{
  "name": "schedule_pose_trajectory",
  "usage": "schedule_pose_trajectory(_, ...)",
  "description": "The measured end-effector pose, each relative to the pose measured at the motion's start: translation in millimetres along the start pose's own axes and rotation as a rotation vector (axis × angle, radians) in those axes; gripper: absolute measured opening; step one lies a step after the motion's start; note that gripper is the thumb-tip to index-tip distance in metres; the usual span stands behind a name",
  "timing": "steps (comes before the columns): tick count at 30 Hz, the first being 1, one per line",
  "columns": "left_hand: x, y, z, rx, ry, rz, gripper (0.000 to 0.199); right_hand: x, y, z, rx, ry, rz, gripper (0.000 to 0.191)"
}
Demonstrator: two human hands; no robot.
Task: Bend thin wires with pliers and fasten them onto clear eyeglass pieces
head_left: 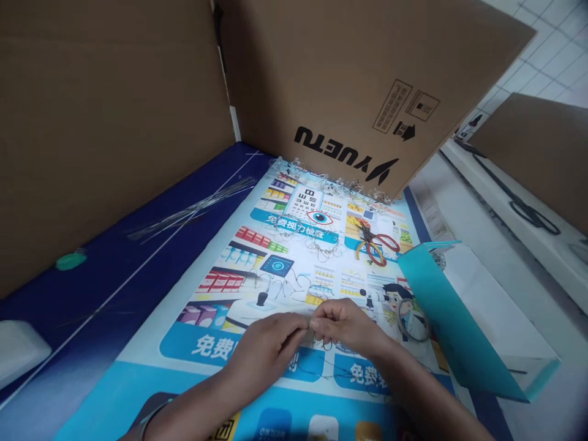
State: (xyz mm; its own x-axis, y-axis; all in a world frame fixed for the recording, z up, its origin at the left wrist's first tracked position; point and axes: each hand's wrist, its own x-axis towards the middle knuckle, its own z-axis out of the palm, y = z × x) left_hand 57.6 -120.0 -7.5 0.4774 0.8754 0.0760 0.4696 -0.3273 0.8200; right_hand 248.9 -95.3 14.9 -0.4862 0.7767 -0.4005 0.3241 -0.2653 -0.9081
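Left hand (266, 349) and right hand (346, 327) are together at lower centre, fingertips meeting and pinching a thin dark wire (327, 346). Wire's held part is hidden by the fingers; a fine strand hangs below them, bent into a small loop, lying over a printed eye-test poster (206, 367). Just beyond the right hand, a wire coil (413, 320) sits on the poster, beside a teal folder (452, 312) with a white sheet (496, 306) partly under or behind it, cannot tell which. Mid-poster, loose twisted wire pieces (294, 285) lie scattered, near scissors (374, 244) with red and yellow handles. More crinkled wire shapes (331, 180) sit in a row along the poster's far edge, against a cardboard panel (367, 92) printed YUETU. Left of the poster, a bundle of straight metal rods (193, 208) lies on a dark blue surface (138, 263), with a small green blob (71, 260) nearby. Another cardboard panel (105, 122) stands behind them. Tiled floor (542, 43) shows far right.
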Motion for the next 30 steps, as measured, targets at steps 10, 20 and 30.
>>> schedule_pose_trajectory(10, -2.9, -11.8, 0.1, 0.342, 0.091, 0.185, 0.021, 3.6, -3.4, 4.6, -0.146, 0.055, -0.050, 0.019)
schedule_pose_trajectory(20, -3.8, -8.9, -0.7, 0.408, 0.080, 0.152, 0.018, -0.5, -9.0, 12.7, -0.393, 0.148, -0.164, 0.009)
schedule_pose_trajectory(30, -0.4, -7.6, 0.8, 0.154, 0.126, -0.079, 0.016, 5.2, -3.0, 25.9, -0.364, 0.267, -0.238, 0.011)
